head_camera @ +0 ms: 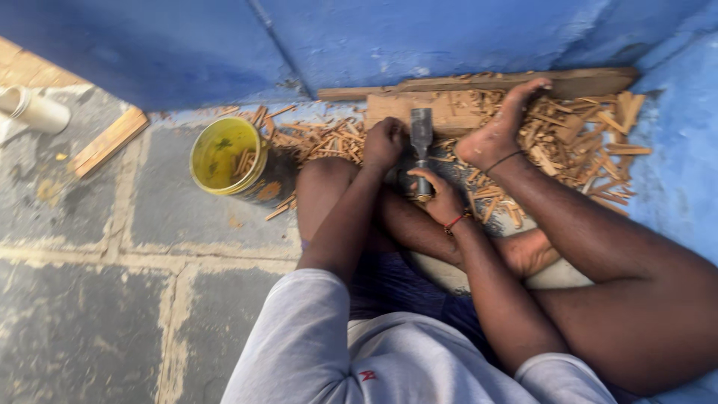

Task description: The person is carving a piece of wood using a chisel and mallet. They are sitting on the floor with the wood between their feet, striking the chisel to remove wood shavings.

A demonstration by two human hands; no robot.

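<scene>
We grip the broad steel chisel (421, 142) by its handle, right hand (441, 198) fingers wrapped shut; our left hand (384, 142) is fisted beside the blade over wood chips (568, 138), its hold unclear.

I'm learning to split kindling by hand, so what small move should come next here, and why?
Probably bring the blade down onto the wooden board. The right hand grips its handle low, with the blade upright above the board. The left hand, closed beside the blade, seems to steady something there, though I cannot tell what. Split sticks already lie around.
</scene>
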